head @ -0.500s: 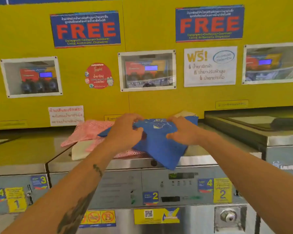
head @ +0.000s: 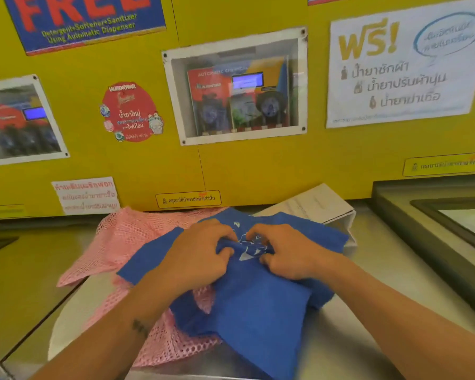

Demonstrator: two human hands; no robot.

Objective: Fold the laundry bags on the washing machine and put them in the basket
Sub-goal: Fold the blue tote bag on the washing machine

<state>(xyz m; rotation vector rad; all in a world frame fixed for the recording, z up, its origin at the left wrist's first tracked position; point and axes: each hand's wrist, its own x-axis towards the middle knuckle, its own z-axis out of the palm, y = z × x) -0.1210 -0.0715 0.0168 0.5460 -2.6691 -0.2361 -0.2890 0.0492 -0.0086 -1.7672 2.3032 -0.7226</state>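
**Blue bag: fold starting**

Camera is now leaning in closer over the washing machine point(head: 354, 338) than half a second ago. Blue bag point(head: 247, 311) is lying on its top, draped over the pink mesh bag point(head: 126, 242). Left hand point(head: 200, 259) and right hand point(head: 288, 253) are drawing together, fingers curled shut, bunching the blue bag's middle. Looks like the first fold. Basket isn't in view.

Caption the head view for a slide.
Both hands, left and right, gather a blue fabric laundry bag lying over a pink mesh laundry bag.
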